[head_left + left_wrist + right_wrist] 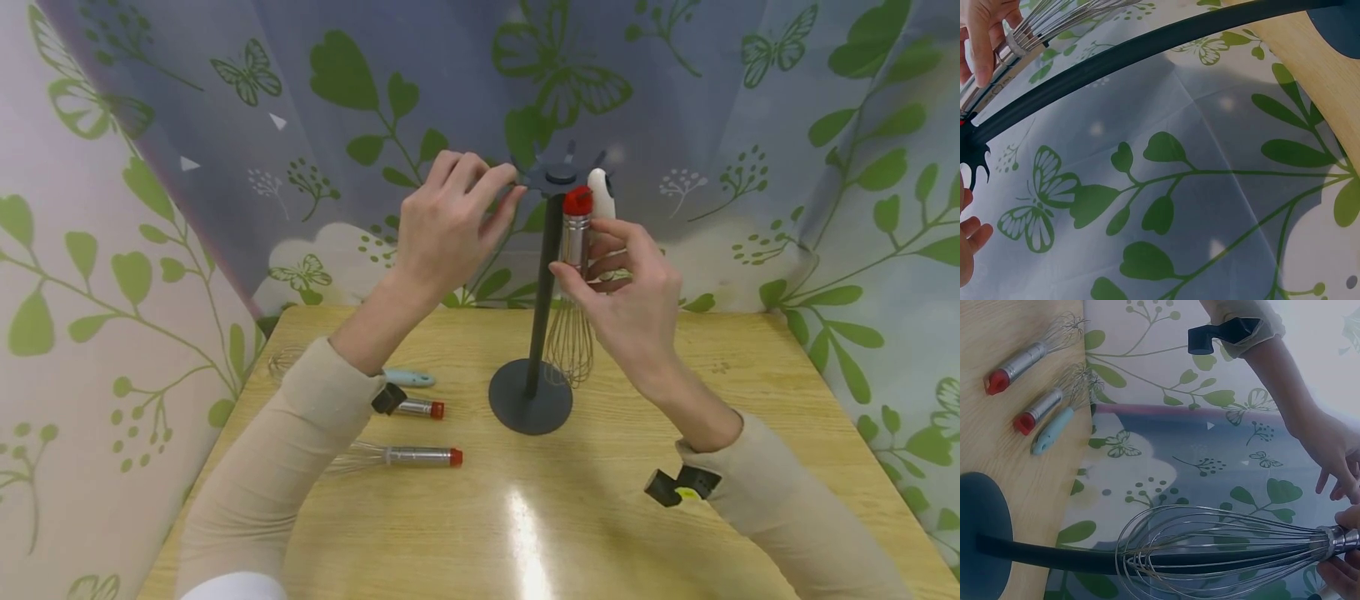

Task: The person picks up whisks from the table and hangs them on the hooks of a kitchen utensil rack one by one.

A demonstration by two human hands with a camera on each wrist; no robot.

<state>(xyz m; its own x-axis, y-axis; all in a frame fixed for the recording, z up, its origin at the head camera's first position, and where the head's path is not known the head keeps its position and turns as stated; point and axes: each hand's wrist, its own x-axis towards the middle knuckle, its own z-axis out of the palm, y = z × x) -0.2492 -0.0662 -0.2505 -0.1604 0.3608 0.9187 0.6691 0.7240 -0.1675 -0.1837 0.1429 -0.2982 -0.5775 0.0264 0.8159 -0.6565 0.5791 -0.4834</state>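
My right hand [637, 292] grips a wire whisk [576, 242] by its steel handle with a red end cap. The whisk hangs upright, wires down, close in front of the dark stand [546, 292]. Its red cap is just below the stand's pronged top; whether it touches a prong, I cannot tell. My left hand [453, 221] is at the left side of that top, thumb and forefinger pinching at a prong. In the right wrist view the whisk's wires [1222, 550] overlap the pole. A white handle [602, 193] stands upright behind the held whisk, its lower part hidden.
Two red-capped whisks [423, 457] and a whisk with a light blue handle [408, 378] lie left on the wooden table [637, 533], partly behind my left forearm. The stand's round base [529, 408] rests near the back. A leaf-patterned curtain [450, 67] encloses the table.
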